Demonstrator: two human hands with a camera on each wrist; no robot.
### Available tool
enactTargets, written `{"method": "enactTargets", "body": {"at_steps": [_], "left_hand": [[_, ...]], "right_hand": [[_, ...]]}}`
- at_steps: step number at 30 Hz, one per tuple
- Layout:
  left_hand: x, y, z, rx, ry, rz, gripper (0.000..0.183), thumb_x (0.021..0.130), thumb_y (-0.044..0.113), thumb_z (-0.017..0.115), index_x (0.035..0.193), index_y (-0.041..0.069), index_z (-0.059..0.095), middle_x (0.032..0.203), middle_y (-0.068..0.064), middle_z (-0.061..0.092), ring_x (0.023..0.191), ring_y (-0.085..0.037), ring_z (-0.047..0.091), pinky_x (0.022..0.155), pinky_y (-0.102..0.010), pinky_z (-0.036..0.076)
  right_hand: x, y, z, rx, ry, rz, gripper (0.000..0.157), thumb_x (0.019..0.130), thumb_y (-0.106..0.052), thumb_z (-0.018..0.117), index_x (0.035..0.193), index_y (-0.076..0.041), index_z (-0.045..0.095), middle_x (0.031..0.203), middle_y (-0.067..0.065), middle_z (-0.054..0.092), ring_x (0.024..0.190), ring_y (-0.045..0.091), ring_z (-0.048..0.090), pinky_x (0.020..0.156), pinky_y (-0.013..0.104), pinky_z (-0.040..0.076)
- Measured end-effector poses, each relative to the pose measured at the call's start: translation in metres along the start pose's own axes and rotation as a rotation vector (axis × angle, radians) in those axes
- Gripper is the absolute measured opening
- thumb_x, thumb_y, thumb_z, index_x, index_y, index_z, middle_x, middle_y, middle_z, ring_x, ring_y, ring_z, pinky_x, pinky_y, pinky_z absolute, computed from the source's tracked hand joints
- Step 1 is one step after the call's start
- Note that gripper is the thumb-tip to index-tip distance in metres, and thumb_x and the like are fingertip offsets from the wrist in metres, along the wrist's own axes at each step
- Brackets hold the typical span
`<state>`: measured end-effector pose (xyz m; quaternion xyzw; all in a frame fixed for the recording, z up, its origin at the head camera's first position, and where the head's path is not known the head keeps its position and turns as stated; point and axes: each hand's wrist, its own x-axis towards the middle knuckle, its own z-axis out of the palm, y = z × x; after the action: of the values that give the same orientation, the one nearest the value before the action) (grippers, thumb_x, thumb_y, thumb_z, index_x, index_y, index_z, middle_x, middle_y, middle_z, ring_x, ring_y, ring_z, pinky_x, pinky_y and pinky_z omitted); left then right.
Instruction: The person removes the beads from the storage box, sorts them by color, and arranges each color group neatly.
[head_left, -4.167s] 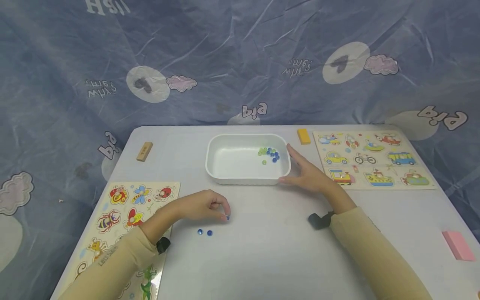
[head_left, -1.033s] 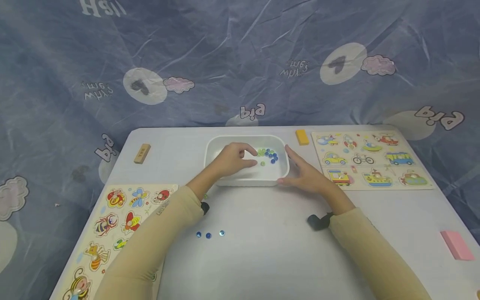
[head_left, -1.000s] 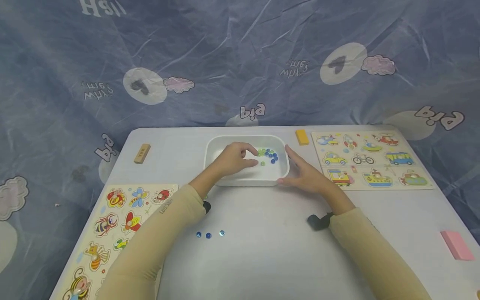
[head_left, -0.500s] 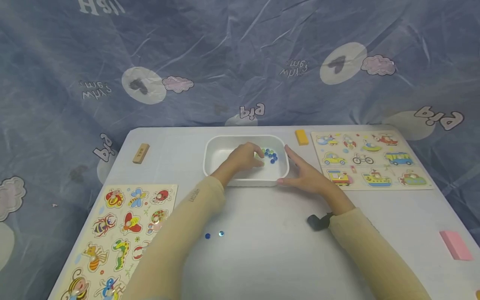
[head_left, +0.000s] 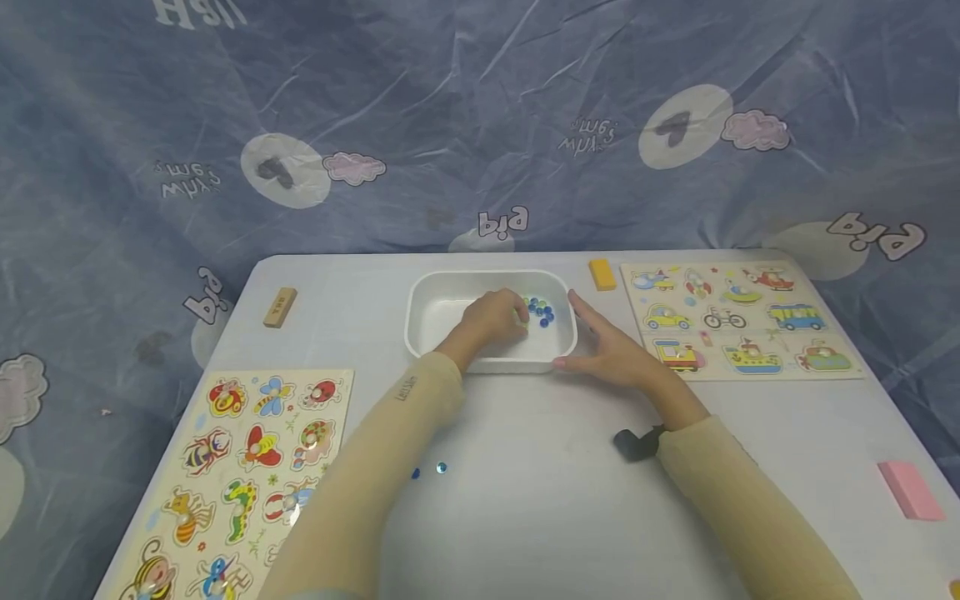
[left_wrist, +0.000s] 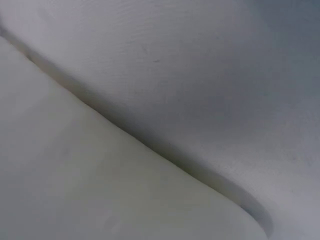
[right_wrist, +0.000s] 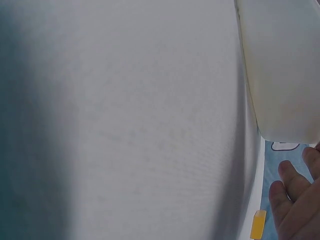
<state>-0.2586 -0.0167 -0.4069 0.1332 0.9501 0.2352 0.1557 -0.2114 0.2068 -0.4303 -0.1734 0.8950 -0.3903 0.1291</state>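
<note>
A white rectangular tray (head_left: 442,329) stands near the middle of the table. Inside its right half lie several blue beads (head_left: 544,322) and a few green ones, partly hidden by my left hand. My left hand (head_left: 492,318) reaches into the tray, thumb and index finger closed at a lone green bead (head_left: 525,323), which they pinch and mostly cover. My right hand (head_left: 611,348) rests against the tray's right end, fingers fairly straight and spread, thumb at the front corner. Two blue beads (head_left: 442,468) show on the table beside my left sleeve. The left wrist view shows no hand.
Two picture puzzle boards lie at the left (head_left: 240,458) and the right (head_left: 742,317). A yellow block (head_left: 602,274) stands behind the tray's right side, a wooden block (head_left: 281,307) at far left, a pink block (head_left: 911,490) at far right. Patterned cloth hangs behind.
My left hand has gone from the table beads into the tray, then further right, its thumb and index finger closing at the lone green bead. My right hand has stayed at the tray.
</note>
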Motion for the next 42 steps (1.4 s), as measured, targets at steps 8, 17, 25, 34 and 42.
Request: {"method": "enactTargets", "body": {"at_steps": [8,17,25,34,42], "left_hand": [[-0.001,0.0,0.004,0.048,0.015,-0.011,0.015,0.08,0.024,0.072,0.093,0.021,0.067,0.108,0.001,0.067,0.1,-0.021,0.059,0.091,-0.041,0.046],[-0.006,0.001,-0.008,0.007,0.009,0.02,0.01,0.083,0.027,0.069,0.091,0.021,0.067,0.109,0.002,0.066,0.099,-0.02,0.059,0.09,-0.038,0.047],[-0.021,0.003,-0.038,-0.135,0.027,0.174,0.017,0.086,0.033,0.067,0.099,0.021,0.07,0.095,0.0,0.062,0.083,-0.015,0.053,0.077,-0.032,0.046],[-0.074,0.001,-0.078,-0.284,0.069,0.249,0.016,0.085,0.037,0.068,0.098,0.028,0.068,0.064,0.007,0.033,0.06,-0.013,0.031,0.056,-0.028,0.031],[-0.119,-0.018,-0.093,-0.328,0.08,0.226,0.016,0.084,0.037,0.069,0.098,0.03,0.068,0.061,0.003,0.019,0.056,-0.016,0.021,0.053,-0.03,0.027]], "right_hand": [[-0.002,-0.005,0.002,0.008,-0.005,0.01,0.11,0.073,-0.047,0.077,0.152,-0.027,0.003,0.16,-0.007,0.003,0.148,0.021,0.003,0.118,0.048,0.01],[-0.015,-0.041,-0.004,0.027,-0.027,0.018,0.106,0.078,-0.032,0.077,0.152,-0.012,0.005,0.16,0.006,0.004,0.148,0.028,0.004,0.117,0.051,0.01],[-0.015,-0.039,-0.005,0.021,-0.027,0.029,0.105,0.078,-0.032,0.077,0.152,-0.011,0.005,0.16,0.006,0.005,0.148,0.028,0.004,0.117,0.052,0.011],[0.0,-0.003,0.002,-0.002,-0.009,0.024,0.112,0.071,-0.051,0.077,0.152,-0.029,0.002,0.16,-0.008,0.004,0.148,0.021,0.004,0.117,0.051,0.011],[-0.002,-0.006,0.0,-0.011,-0.011,0.025,0.114,0.07,-0.055,0.076,0.151,-0.031,0.001,0.16,-0.007,0.002,0.148,0.022,0.003,0.118,0.049,0.01]]}}
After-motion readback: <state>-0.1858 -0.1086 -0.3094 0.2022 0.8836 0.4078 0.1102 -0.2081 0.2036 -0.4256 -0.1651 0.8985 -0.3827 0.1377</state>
